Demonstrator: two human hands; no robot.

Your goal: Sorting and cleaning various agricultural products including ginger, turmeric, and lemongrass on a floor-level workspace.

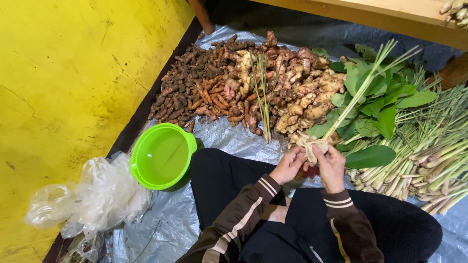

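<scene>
Round green plastic bowl [162, 156] at our 9 o'clock, nothing in it. Both hands grasp one long pale-green lemongrass stalk [363, 87] by its root end: left hand [288, 165] at 9 o'clock of the root, right hand [330, 165] at 3. Stalk's long axis runs from our hands toward 1 o'clock, tip pointing away, crossing the broad green leaves [375, 112].

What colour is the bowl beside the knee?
Bright green bowl, seen clearly in the head view.
</scene>
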